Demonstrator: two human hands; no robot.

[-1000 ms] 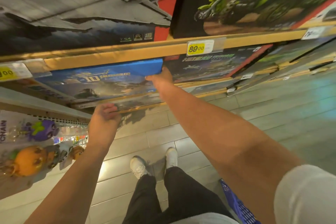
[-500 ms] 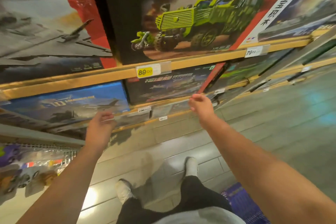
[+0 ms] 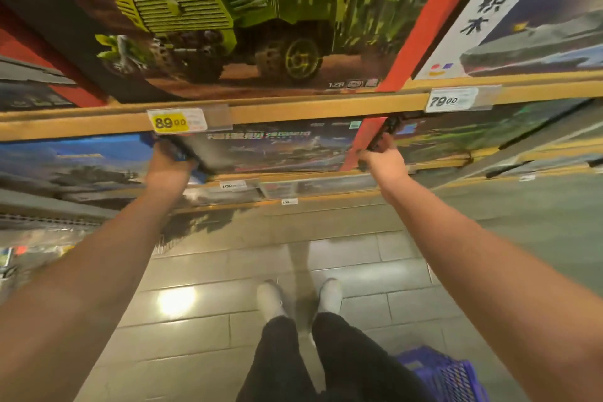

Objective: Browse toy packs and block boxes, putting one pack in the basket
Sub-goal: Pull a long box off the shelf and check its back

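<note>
The wooden shelf rail (image 3: 293,111) with its yellow 89.00 tag (image 3: 176,121) was the anchor, and everything had slid down and closer around it as the head tipped up: the big green-truck box (image 3: 248,19) directly above the rail filled the top of the view where half a second ago it sat far smaller. Below the rail, the dark block box (image 3: 280,148) was now the target. Both arms had swung in from open air to its two ends: the left hand (image 3: 168,166) was curled round the box's left edge just under the tag, where it met the blue box (image 3: 75,163), and the right hand (image 3: 383,160) was clamped on the red-striped right edge, further along the rail below the 79.00 tag (image 3: 452,100). A second back the right hand had been at the blue box's corner instead, so browsing had moved one box along. This looked like a pull-out for a look. The purple basket (image 3: 447,372) waited on the floor far below the rail, by the right leg, no pack visibly in it.
</note>
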